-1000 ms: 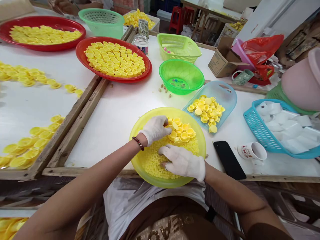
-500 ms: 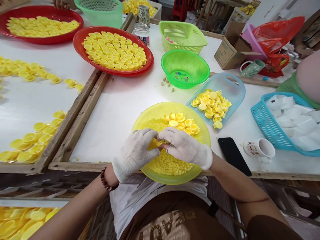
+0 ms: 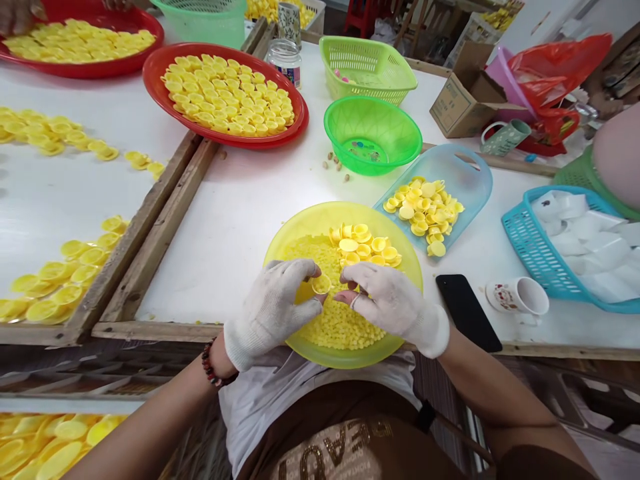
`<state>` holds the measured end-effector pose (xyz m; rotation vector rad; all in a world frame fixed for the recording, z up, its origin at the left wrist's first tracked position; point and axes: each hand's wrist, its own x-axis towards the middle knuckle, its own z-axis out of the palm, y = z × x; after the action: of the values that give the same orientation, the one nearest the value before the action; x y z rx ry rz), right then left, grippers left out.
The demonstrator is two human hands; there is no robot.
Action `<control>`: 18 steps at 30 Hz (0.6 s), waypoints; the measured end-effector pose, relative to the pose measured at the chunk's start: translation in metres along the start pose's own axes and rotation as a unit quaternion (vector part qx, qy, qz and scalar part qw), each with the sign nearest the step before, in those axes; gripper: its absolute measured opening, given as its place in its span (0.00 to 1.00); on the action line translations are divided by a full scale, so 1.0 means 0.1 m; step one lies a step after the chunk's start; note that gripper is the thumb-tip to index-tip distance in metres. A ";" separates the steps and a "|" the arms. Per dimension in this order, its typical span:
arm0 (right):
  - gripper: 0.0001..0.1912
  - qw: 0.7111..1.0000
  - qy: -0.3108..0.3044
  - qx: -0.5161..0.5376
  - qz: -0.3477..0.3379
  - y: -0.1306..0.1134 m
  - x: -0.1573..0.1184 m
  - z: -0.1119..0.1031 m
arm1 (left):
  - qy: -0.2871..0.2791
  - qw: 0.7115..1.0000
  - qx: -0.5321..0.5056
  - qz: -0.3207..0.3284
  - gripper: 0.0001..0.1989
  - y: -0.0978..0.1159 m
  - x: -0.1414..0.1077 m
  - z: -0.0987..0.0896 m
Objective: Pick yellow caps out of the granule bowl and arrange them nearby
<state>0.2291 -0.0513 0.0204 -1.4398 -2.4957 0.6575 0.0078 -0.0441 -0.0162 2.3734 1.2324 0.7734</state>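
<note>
My left hand, in a white glove with bare fingertips, pinches a small round yellow plastic cap between thumb and finger. To its right my right hand, gloved the same way, hovers with thumb and index finger apart; I see nothing between them. Both hands are over a translucent yellow basin. Inside it lies a bed of small yellow pellets, with a heap of yellow caps on the far right part. Beyond the basin, a blue cutting board carries more yellow caps.
Black phone, white mug and blue basket of white pieces stand right. Behind are a green bowl, a light-green basket and a red tray of caps. Another person's hand is far left. Wooden strips edge the table.
My right hand has drawn away to the right from my left hand, and its fingers have parted. The cap in my left hand is now exposed.
</note>
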 end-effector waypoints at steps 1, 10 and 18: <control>0.05 0.999 0.013 0.027 0.016 -0.03 0.03 0.01 | 0.014 1.000 -0.007 0.010 0.12 0.02 -0.01 0.00; 0.15 0.986 -0.068 0.149 -0.015 0.12 0.06 -0.04 | 0.048 0.998 -0.042 -0.014 0.12 0.02 -0.15 0.02; 0.12 0.995 -0.084 -0.035 -0.049 0.29 -0.09 0.10 | 0.128 0.987 -0.034 -0.094 0.13 -0.40 -0.20 -0.52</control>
<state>0.2529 -0.0495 -0.0016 -1.3250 -2.7228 0.7058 -0.0587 -0.0356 -0.0024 2.1151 1.4804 1.0627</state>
